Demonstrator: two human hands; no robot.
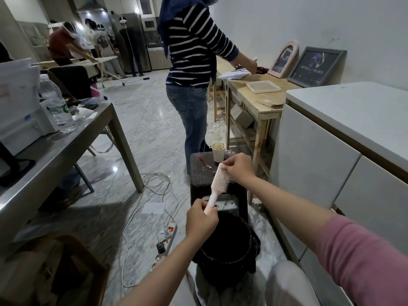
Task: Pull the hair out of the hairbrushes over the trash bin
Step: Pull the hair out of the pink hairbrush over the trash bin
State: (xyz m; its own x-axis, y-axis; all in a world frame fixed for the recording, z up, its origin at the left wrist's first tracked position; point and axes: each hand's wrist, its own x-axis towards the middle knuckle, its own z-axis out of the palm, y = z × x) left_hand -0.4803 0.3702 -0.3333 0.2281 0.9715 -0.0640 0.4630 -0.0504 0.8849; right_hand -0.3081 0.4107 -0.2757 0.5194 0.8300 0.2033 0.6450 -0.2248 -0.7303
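Left hand [201,219], hairbrush [217,184] above bin rim [223,259]

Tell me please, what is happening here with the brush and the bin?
A person is cleaning a pink hairbrush above a black trash bin. The left hand holds the handle, and the right hand pinches at the bristles near the tip of the brush. Behind it stands a dark stool with a paper cup and a red pen.

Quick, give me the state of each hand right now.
Left hand: fingers curled round the handle of the pink hairbrush.
Right hand: fingers pinching at the bristles near the brush's tip; any hair there is too fine to see.
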